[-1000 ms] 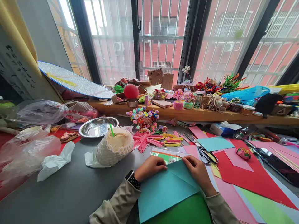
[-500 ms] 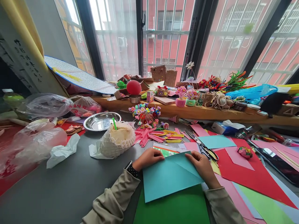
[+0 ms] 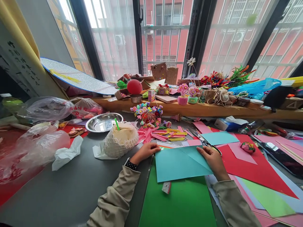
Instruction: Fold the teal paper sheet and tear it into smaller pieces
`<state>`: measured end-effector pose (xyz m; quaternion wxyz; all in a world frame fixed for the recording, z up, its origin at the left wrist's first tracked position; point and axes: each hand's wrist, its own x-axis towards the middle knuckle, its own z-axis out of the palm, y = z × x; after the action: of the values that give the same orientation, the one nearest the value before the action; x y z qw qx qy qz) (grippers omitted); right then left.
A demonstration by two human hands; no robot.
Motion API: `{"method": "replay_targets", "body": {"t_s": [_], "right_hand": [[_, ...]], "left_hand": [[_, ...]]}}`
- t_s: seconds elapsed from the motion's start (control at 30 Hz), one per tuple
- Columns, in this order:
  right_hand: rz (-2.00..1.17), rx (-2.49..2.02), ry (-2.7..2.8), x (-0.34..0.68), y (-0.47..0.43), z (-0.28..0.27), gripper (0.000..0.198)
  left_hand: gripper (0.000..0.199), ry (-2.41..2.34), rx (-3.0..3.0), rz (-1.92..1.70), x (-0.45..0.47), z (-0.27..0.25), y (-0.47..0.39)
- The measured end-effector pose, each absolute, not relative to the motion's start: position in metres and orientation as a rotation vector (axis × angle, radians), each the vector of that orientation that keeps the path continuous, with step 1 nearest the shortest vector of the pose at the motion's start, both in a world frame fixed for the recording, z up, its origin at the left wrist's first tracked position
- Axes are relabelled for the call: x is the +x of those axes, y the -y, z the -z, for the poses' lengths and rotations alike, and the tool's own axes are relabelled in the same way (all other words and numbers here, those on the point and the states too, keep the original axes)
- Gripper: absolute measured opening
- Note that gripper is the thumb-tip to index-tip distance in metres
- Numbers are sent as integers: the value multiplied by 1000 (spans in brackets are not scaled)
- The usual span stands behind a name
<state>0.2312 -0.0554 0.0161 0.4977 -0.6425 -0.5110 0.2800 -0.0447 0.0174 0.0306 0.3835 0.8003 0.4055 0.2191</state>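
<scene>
A sheet of turquoise paper (image 3: 181,165) with a diagonal crease near its right side lies over a green sheet (image 3: 177,205). My left hand (image 3: 146,152) pinches its upper left corner between thumb and fingers. At its upper right, my right hand (image 3: 213,160) grips the edge, thumb on top. Just below the paper's lower edge, a small white and red piece (image 3: 166,187), possibly an eraser, rests on the green sheet. Scissors (image 3: 205,142) lie beyond my right hand, partly hidden by it.
Left of my hands stands a foam-netted coconut (image 3: 121,140) with a green straw, near a metal plate (image 3: 104,122). Pink and yellow folded strips (image 3: 163,134) lie ahead. Red paper (image 3: 258,170), other coloured sheets and a phone (image 3: 281,157) spread out on the right.
Both hands have moved the turquoise paper right and slightly away from me, turning it more level. The small white and red piece has come into view, and more of the green sheet shows.
</scene>
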Motion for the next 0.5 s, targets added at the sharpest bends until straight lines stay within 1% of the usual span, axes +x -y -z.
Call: {"method": "replay_targets", "body": {"t_s": [0.5], "right_hand": [[-695, -1535, 1204, 232, 55, -17, 29]], "left_hand": [[28, -1205, 2100, -580, -48, -22, -22]]}}
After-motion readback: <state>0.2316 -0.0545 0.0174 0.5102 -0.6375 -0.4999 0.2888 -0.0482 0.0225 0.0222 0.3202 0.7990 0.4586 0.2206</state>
